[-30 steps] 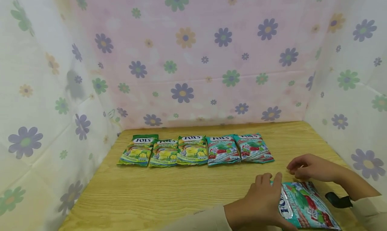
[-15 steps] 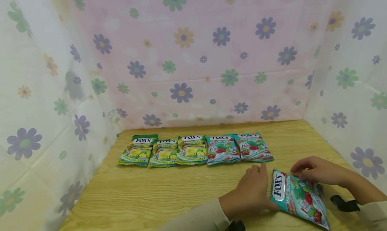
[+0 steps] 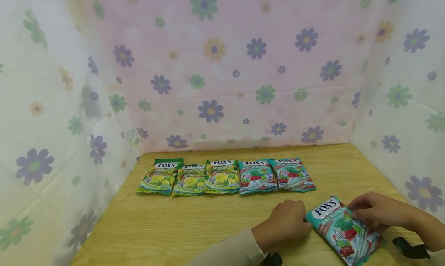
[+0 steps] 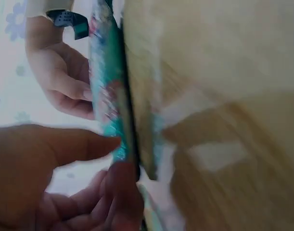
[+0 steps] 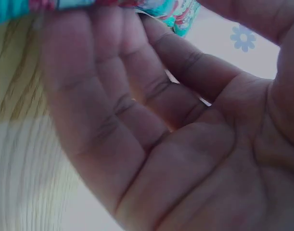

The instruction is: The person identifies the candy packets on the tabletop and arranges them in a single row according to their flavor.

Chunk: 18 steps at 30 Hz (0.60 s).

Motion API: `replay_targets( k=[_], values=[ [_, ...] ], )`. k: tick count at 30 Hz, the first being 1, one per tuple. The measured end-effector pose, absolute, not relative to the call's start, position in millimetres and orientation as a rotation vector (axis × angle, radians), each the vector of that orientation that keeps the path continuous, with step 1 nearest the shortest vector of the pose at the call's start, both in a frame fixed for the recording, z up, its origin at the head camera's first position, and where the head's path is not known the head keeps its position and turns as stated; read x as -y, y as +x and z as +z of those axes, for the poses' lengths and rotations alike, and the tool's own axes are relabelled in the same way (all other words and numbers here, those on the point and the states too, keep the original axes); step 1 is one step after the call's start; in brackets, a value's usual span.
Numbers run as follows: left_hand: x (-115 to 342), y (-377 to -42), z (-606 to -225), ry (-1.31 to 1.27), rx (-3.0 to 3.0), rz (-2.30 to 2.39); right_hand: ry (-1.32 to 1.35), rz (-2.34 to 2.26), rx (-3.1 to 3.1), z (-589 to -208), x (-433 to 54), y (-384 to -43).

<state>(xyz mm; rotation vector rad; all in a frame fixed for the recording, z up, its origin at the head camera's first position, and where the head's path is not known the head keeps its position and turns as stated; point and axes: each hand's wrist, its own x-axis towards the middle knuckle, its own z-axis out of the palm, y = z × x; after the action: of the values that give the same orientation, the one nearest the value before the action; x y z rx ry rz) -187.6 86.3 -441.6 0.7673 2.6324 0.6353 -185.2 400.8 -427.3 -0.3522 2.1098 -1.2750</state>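
Over the front right of the table, a teal Fox's Mint Blossom candy bag [image 3: 342,229] lies slanted between both hands. My left hand [image 3: 286,223] pinches its upper left corner; in the left wrist view the thumb [image 4: 94,147] presses there against bent fingers. My right hand [image 3: 386,212] holds the bag's right edge, thumb near the edge and fingers reaching under. From the right wrist view, those fingers [image 5: 103,82] run long beneath the bag, their tips hidden by it.
A row of candy bags lies towards the back: yellow-green Spring Tea bags [image 3: 189,179] on the left, teal Mint Blossom bags [image 3: 259,178] on the right. Flowered cloth walls [image 3: 236,103] enclose the wooden table [image 3: 180,223] at the back and sides.
The Mint Blossom bag has turned from sideways to nearly upright lettering. My left hand moved left and now pinches its corner; my right hand came onto its right edge.
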Motion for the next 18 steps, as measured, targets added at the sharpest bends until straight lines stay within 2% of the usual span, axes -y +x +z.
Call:
replay_targets(
  k=[3,8,13,18],
  values=[
    [-80.3,-180.2,-438.8,0.682,-2.276,0.974,-0.338,-1.277,-2.081,-426.6,-403.7,-181.8],
    [-80.8,-164.9,-435.6,0.295,-1.722,1.393,-0.298,-1.270,-2.107,-424.7,-403.7,-178.7],
    [-89.6,-149.7,-436.8,-0.014,-1.555,1.680,-0.268,-1.283,-2.123,-425.4,-400.6,-176.8],
    [-93.5,-146.1,-437.2,-0.091,-1.518,1.802,-0.205,-1.300,-2.141,-427.2,-400.9,-174.3]
  ],
)
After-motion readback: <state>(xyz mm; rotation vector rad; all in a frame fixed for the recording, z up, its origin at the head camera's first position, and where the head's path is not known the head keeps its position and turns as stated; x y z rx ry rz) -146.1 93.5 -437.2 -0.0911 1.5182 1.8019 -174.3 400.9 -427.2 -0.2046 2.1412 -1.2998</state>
